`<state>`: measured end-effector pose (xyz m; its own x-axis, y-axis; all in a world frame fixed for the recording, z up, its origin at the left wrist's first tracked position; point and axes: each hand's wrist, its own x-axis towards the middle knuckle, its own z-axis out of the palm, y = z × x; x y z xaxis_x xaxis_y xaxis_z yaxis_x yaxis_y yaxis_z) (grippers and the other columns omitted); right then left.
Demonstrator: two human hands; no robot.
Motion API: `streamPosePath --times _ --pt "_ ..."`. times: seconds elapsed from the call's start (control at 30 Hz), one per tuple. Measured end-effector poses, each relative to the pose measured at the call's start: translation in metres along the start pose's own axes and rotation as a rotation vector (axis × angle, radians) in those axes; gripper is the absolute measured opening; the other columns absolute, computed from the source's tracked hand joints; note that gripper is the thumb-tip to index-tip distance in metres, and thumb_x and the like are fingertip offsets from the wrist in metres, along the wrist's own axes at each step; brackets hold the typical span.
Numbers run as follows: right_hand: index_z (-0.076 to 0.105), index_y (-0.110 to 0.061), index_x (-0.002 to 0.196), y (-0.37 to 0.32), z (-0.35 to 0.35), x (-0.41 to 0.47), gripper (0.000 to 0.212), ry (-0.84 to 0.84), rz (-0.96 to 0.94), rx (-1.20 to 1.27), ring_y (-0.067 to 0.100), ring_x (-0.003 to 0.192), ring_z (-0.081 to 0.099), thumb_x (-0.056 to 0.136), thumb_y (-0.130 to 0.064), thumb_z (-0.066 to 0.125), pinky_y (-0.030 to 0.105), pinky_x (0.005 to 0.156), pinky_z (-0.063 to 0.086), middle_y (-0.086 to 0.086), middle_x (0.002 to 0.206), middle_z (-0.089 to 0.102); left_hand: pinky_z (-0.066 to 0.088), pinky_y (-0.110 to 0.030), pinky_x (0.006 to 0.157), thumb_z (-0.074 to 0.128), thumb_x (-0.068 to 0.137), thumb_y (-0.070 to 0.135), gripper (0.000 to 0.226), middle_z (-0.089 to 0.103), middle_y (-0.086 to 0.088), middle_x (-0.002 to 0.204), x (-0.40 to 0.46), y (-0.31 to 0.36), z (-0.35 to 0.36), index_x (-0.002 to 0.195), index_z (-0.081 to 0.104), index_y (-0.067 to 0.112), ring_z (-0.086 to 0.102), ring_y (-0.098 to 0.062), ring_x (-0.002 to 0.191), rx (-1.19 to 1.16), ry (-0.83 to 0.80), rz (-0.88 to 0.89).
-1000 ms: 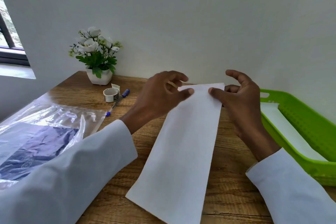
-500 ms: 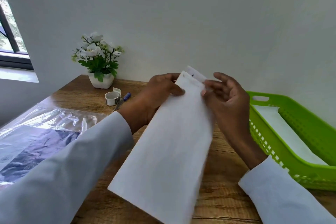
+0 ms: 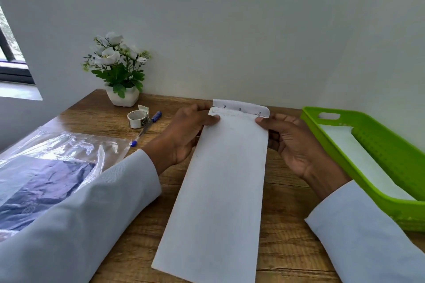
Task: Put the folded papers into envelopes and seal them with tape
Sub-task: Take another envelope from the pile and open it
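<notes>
Both hands hold a long white envelope [image 3: 220,190] by its far end above the wooden table [image 3: 285,250].

The left hand [image 3: 186,135] pinches the envelope's far left corner, thumb on top; the right hand [image 3: 292,142] grips the far right corner the same way, fingers curled behind. At the far end a flap [image 3: 241,107] with small printed text stands up. To the right sits a green tray [image 3: 391,149] with white paper [image 3: 358,158] in it. To the left lie a tape roll [image 3: 137,118], a blue pen [image 3: 147,127], a clear plastic bag [image 3: 46,167], and a potted plant [image 3: 119,69] by the wall.
</notes>
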<state>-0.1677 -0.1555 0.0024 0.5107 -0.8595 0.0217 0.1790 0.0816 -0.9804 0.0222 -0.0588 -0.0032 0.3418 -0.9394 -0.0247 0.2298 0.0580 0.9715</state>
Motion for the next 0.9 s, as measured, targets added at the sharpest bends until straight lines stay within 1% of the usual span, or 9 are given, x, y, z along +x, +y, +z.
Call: streamPosePath --times 0.07,0.23,0.37,0.47,0.57,0.67,0.77,0.83,0.9 --pt "0.071 0.0 0.107 0.001 -0.001 0.0 0.019 0.002 0.0 -0.015 0.011 0.065 0.071 0.089 -0.003 0.065 0.021 0.051 0.054 0.007 0.085 0.078 0.057 -0.045 0.089 0.063 0.088 0.005 0.03 0.074 -0.008 0.108 0.003 0.0 -0.003 0.116 0.064 0.016 0.07 -0.028 0.1 0.042 0.011 0.015" --pt "0.07 -0.006 0.095 0.003 -0.002 0.003 0.012 0.081 -0.025 0.01 0.007 0.056 0.067 0.088 0.002 0.065 0.019 0.048 0.052 -0.001 0.07 0.075 0.058 -0.03 0.062 0.062 0.088 0.003 0.024 0.073 -0.005 0.097 0.008 -0.003 -0.01 0.104 0.067 0.021 0.07 -0.017 0.076 0.093 0.016 0.009" --pt "0.074 -0.009 0.085 0.004 -0.004 0.003 0.019 0.044 -0.044 -0.011 0.007 0.06 0.069 0.09 0.003 0.061 0.019 0.052 0.053 -0.001 0.072 0.076 0.059 -0.027 0.058 0.06 0.089 0.002 0.02 0.072 -0.006 0.098 0.011 -0.003 -0.009 0.1 0.07 0.016 0.07 -0.016 0.076 0.106 0.025 -0.006" --pt "0.077 -0.007 0.085 0.003 -0.003 0.002 0.022 0.02 -0.07 -0.04 0.009 0.067 0.071 0.09 0.004 0.058 0.02 0.055 0.055 0.002 0.08 0.077 0.055 -0.025 0.054 0.065 0.087 0.015 0.014 0.073 -0.005 0.089 0.011 0.001 -0.004 0.1 0.071 0.012 0.069 -0.014 0.069 0.056 0.013 -0.018" --pt "0.075 -0.002 0.09 0.002 -0.003 0.002 0.015 0.007 -0.102 -0.065 0.013 0.071 0.071 0.088 -0.002 0.059 0.022 0.057 0.055 0.005 0.084 0.077 0.057 -0.028 0.062 0.075 0.081 0.024 0.013 0.074 -0.003 0.09 0.015 0.002 0.0 0.09 0.074 0.015 0.07 -0.015 0.074 0.08 0.081 0.0" --pt "0.075 -0.006 0.082 0.002 -0.001 0.001 0.015 0.007 -0.118 -0.068 0.013 0.07 0.07 0.087 -0.018 0.068 0.023 0.058 0.054 0.005 0.084 0.076 0.059 -0.043 0.081 0.083 0.073 0.011 0.013 0.074 -0.01 0.093 0.015 0.003 0.006 0.077 0.071 0.014 0.07 -0.027 0.089 0.089 0.111 0.027" --pt "0.073 -0.005 0.099 0.004 0.007 0.002 0.026 0.055 -0.1 -0.077 0.014 0.074 0.07 0.077 -0.018 0.08 0.025 0.059 0.055 0.003 0.085 0.076 0.059 -0.051 0.078 0.085 0.068 0.002 0.03 0.07 -0.012 0.091 0.013 0.003 0.01 0.088 0.066 0.014 0.07 -0.03 0.084 0.037 0.116 0.014" --pt "0.072 -0.007 0.103 0.004 0.012 0.004 0.034 0.058 -0.059 -0.075 0.016 0.075 0.071 0.071 -0.011 0.084 0.025 0.06 0.056 0.005 0.086 0.077 0.061 -0.048 0.074 0.084 0.067 -0.001 0.04 0.071 -0.014 0.096 0.012 0.003 0.012 0.1 0.064 0.011 0.071 -0.03 0.083 -0.017 0.085 -0.021" --pt "0.074 -0.008 0.098 0.003 0.015 0.006 0.033 0.03 -0.016 -0.069 0.021 0.078 0.072 0.067 -0.006 0.086 0.028 0.064 0.058 0.01 0.089 0.077 0.061 -0.041 0.067 0.082 0.068 -0.002 0.038 0.073 -0.016 0.093 0.011 0.002 0.014 0.1 0.065 0.006 0.073 -0.029 0.079 -0.046 0.031 -0.062"
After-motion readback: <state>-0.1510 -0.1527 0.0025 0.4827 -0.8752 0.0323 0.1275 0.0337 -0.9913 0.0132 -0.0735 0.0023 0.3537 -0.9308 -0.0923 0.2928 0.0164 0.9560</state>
